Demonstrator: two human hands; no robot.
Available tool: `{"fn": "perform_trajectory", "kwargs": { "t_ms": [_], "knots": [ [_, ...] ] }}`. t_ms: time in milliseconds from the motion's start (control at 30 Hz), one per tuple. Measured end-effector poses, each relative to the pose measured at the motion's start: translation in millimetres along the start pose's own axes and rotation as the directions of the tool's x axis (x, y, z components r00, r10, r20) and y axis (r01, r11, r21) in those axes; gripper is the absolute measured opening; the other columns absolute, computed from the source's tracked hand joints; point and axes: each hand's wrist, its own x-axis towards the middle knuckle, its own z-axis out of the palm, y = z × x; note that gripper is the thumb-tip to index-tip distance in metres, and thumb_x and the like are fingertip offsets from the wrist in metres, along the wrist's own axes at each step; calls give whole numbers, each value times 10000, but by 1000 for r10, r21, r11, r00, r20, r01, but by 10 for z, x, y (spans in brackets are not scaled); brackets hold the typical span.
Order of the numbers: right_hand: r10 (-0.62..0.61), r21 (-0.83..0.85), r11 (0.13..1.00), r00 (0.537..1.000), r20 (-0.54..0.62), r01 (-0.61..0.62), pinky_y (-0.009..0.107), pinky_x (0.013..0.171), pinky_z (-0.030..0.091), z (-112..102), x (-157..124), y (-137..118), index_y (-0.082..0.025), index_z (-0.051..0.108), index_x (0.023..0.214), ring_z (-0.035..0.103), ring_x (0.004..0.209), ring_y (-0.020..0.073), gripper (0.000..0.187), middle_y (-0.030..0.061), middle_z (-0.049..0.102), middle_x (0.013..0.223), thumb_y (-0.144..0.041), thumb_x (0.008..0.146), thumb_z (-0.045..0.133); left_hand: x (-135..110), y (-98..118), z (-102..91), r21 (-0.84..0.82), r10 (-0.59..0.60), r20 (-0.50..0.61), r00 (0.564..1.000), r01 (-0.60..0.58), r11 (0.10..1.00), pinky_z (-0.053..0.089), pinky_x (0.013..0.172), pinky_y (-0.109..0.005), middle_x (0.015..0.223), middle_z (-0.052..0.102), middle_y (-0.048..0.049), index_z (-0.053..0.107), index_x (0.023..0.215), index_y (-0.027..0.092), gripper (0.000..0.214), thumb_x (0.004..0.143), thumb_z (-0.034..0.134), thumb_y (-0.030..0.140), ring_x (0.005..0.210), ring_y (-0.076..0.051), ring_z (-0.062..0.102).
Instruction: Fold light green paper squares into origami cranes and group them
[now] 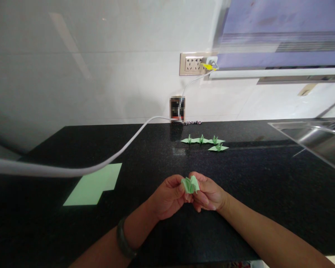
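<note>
Between my two hands, above the dark countertop, is a small folded green paper crane (pixel 190 185). My left hand (pixel 169 197) pinches its left side with thumb and fingers. On the other side, my right hand (pixel 210 194) grips the paper too, its fingers curled beneath. Part of the crane is hidden by my fingertips. Farther back stand several finished paper cranes (pixel 201 140) in a row with wings spread, and one more crane (pixel 219 147) sits just in front of them. Flat sheets of light green paper (pixel 92 186) lie to the left of my hands.
A white cable (pixel 128 145) runs in from the left across the view to a blurred upright device (pixel 177 109) against the wall. A socket panel (pixel 194 64) with a plugged-in charger is above. At the right, a metal sink (pixel 318 139) is set into the black countertop (pixel 145 160).
</note>
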Motion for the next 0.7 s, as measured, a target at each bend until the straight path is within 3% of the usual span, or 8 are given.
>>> {"fn": "perform_trajectory", "kwargs": {
  "t_ms": [333, 467, 633, 700],
  "knots": [
    [-2, -32, 999, 999, -53, 0, 184, 403, 489, 3, 7, 16, -198, 421, 835, 435, 278, 53, 206, -88, 532, 398, -353, 775, 543, 9, -2, -2, 14, 18, -13, 1000, -17, 1000, 490, 565, -342, 582, 558, 2, 572, 721, 166, 67, 709, 606, 223, 589, -136, 538],
    [4, -71, 997, 994, -106, -12, 191, 400, 490, 9, 20, 17, -200, 420, 823, 372, 234, 31, 228, -97, 530, 385, -379, 766, 549, 20, 6, -2, 33, 23, -16, 1000, -23, 999, 484, 559, -341, 583, 558, 5, 564, 716, 165, 94, 704, 612, 246, 578, -136, 536],
    [-14, -189, 982, 984, -175, -19, 203, 422, 497, -22, 46, -73, -165, 437, 846, 418, 287, 31, 237, -52, 586, 490, -374, 781, 530, 45, 118, -24, 209, 73, -71, 995, -57, 976, 443, 588, -299, 588, 550, -8, 556, 671, 138, 157, 719, 592, 284, 606, -139, 539],
    [-38, -195, 981, 984, -174, 3, 213, 453, 503, -37, 47, -128, -156, 439, 865, 414, 289, 30, 169, -69, 545, 465, -316, 825, 476, 53, 169, -46, 329, 119, -124, 985, -73, 941, 406, 606, -258, 575, 555, -9, 570, 670, 124, 154, 735, 577, 263, 574, -106, 517]
  ]
}}
